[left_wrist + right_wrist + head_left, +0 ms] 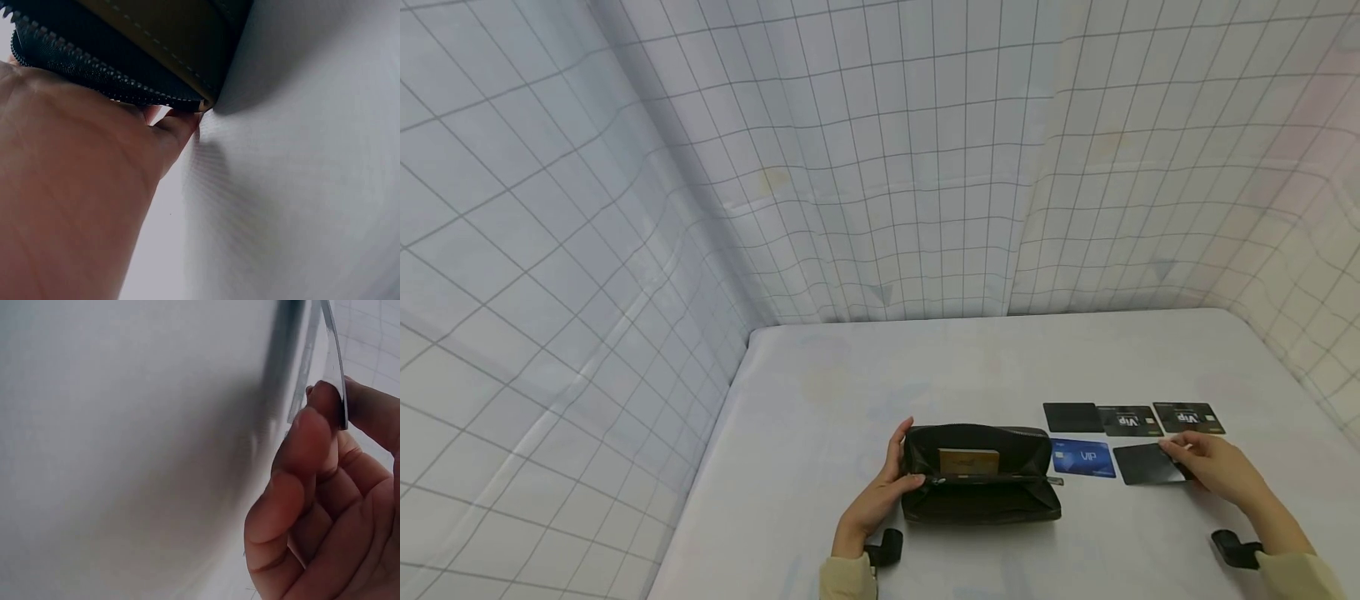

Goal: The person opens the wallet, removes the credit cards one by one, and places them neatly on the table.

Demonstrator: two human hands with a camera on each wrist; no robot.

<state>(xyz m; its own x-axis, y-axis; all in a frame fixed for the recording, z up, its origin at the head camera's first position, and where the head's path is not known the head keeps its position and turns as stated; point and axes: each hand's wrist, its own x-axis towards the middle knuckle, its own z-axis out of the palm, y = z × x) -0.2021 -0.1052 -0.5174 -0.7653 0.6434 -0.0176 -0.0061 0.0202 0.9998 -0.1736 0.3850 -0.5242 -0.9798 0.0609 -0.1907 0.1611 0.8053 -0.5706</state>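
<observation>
A black zip wallet point(981, 507) lies unzipped and spread on the white table, with a gold card point(968, 461) showing in its inner pocket. My left hand point(878, 497) grips its left end, thumb over the middle divider and fingers along the back. The left wrist view shows the wallet's zip teeth point(125, 94) beside that hand point(69, 181). To the right, my right hand point(1217, 471) pinches a plain black card point(1145, 464) by its right edge. From the right wrist the card point(338, 356) appears edge-on between thumb and fingertips, tilted off the table.
A blue card point(1082, 458) lies between the wallet and the held card. Behind sit another plain black card point(1072, 417) and two black VIP cards point(1129, 421). White table point(835, 375) stretches left of and behind the wallet, bounded by grid-patterned curtains point(880, 167).
</observation>
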